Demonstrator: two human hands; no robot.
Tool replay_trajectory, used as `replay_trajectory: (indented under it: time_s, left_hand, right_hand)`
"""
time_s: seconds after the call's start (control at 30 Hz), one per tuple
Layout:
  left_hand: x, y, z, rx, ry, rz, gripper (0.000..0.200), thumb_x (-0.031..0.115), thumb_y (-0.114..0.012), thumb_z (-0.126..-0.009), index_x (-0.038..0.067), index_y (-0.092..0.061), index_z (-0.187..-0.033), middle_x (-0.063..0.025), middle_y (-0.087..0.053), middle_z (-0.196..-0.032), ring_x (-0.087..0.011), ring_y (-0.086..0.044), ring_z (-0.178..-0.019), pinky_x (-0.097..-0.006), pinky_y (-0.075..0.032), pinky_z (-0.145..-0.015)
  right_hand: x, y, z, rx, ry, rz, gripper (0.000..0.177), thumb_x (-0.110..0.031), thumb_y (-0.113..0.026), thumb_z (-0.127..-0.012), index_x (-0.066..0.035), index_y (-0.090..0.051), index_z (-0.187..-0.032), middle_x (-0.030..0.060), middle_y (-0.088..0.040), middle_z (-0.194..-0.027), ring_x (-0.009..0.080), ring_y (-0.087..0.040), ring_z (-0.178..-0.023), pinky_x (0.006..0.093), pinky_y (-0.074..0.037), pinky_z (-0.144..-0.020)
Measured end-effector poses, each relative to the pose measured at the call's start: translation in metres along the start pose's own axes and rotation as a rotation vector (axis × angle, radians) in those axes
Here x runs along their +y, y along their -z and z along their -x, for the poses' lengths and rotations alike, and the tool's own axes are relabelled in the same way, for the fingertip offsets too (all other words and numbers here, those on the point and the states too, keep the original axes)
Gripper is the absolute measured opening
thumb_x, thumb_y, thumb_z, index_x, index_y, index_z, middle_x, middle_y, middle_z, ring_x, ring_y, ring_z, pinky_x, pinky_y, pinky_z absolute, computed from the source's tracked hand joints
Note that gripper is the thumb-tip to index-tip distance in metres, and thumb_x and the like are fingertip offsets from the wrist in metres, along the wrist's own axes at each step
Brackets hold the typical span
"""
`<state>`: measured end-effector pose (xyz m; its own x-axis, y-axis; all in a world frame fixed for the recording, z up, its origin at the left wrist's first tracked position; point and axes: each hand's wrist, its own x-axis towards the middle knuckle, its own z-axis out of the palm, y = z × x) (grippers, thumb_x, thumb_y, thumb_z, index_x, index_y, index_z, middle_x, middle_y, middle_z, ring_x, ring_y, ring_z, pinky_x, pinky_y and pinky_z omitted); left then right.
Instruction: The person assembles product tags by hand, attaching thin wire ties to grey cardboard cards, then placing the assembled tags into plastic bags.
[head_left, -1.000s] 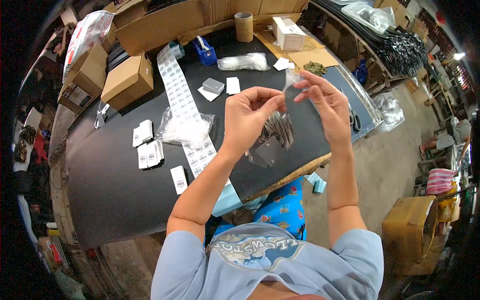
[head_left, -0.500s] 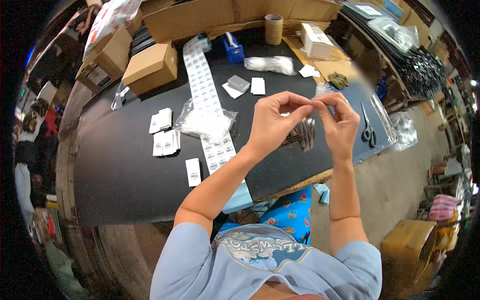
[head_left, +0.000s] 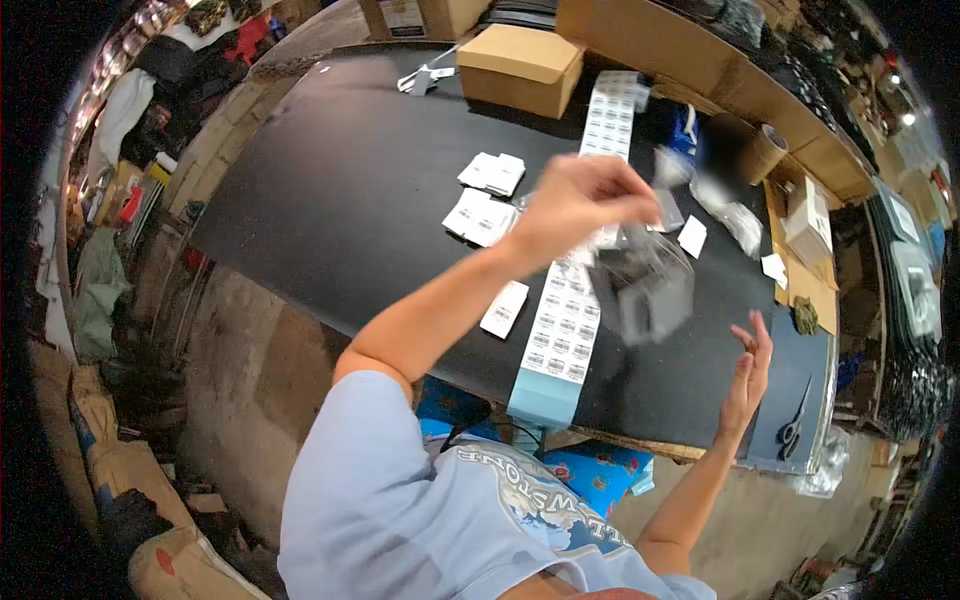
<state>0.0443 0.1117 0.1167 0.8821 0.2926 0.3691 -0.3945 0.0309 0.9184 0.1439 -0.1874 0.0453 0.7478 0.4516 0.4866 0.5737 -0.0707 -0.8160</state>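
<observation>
My left hand (head_left: 595, 200) is raised over the strip of labels, its fingers closed in a pinch. From it hangs a blurred dark grey, partly see-through bundle (head_left: 655, 290); what exactly it is I cannot make out. My right hand (head_left: 750, 375) is apart from it at the right, fingers spread, holding nothing. Below the left hand a long strip of white barcode labels (head_left: 562, 325) runs across the black table (head_left: 380, 190). Stacks of white cards (head_left: 482, 217) and a single white pile (head_left: 505, 308) lie to its left.
A closed cardboard box (head_left: 520, 75) stands at the back. A tape roll (head_left: 765, 150), a blue object (head_left: 684, 130) and a small white box (head_left: 808, 225) sit at the back right. Black scissors (head_left: 792, 430) lie near the right edge. White plastic packing (head_left: 735, 220) lies nearby.
My hands were together in a pinch over dark strips; now they are apart. My left hand has lifted the dark bundle leftwards, and my right hand has opened. The view has turned left.
</observation>
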Motion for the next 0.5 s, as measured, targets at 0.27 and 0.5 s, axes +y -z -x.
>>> replay_trajectory:
  time_s: [0.27,0.5]
  left_hand:
    - [0.016,0.214,0.03,0.561,-0.09,-0.5,0.011,0.006,-0.067,-0.081,0.0,-0.065,-0.089,-0.0093,-0.068,-0.083,-0.0123,-0.064,-0.077,-0.0237,-0.05,-0.072]
    - [0.019,0.385,0.059,0.735,-0.062,-0.869,0.012,0.007,-0.068,-0.078,-0.002,-0.065,-0.085,-0.0092,-0.068,-0.078,-0.0116,-0.065,-0.072,-0.0233,-0.05,-0.068]
  right_hand:
    - [0.088,-0.001,0.062,0.129,-0.179,0.669,0.044,-0.02,-0.051,-0.093,0.001,-0.042,-0.13,0.018,-0.045,-0.129,0.0341,-0.043,-0.119,0.0409,-0.032,-0.1]
    - [0.098,-0.005,0.063,0.045,-0.233,0.842,0.045,-0.026,-0.048,-0.094,0.0,-0.042,-0.13,0.0187,-0.043,-0.133,0.0339,-0.04,-0.122,0.0431,-0.028,-0.102]
